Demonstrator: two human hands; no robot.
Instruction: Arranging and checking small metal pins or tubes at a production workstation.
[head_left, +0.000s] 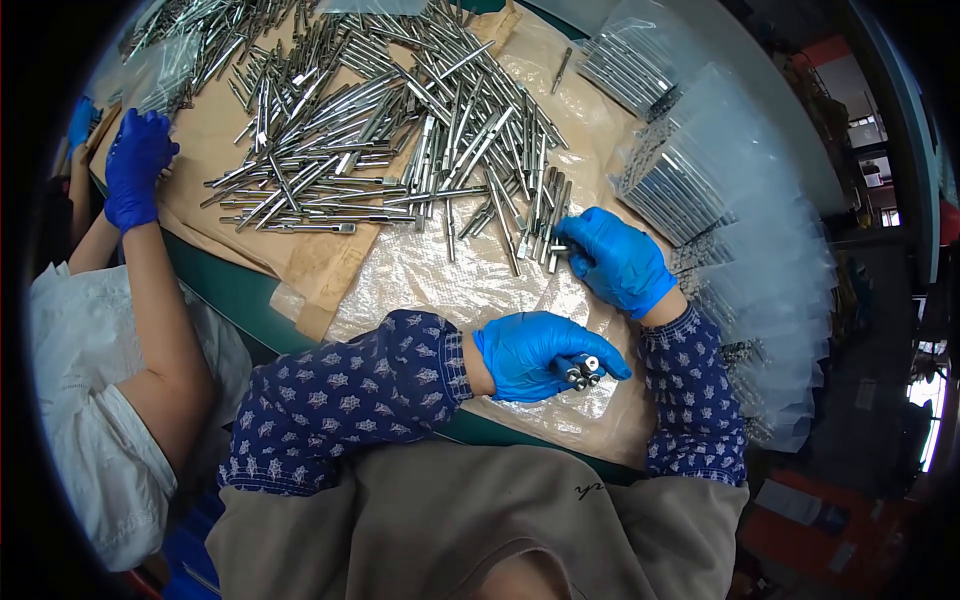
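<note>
My left hand, in a blue glove, is closed round a small bundle of shiny metal rods. Their round ends point out past the thumb. My right hand, gloved the same way, is at the near right edge of a large loose pile of slim metal rods. Its thumb and fingers are pinched on the end of one rod, partly hidden by the glove. Many rods in the pile have narrower or squared ends, and they lie crossed at all angles.
Clear plastic bags packed with rows of rods line the table's right side. Brown paper and a pale woven sheet cover the green table. A co-worker's dark-blue gloved hand is at the left, near another bag.
</note>
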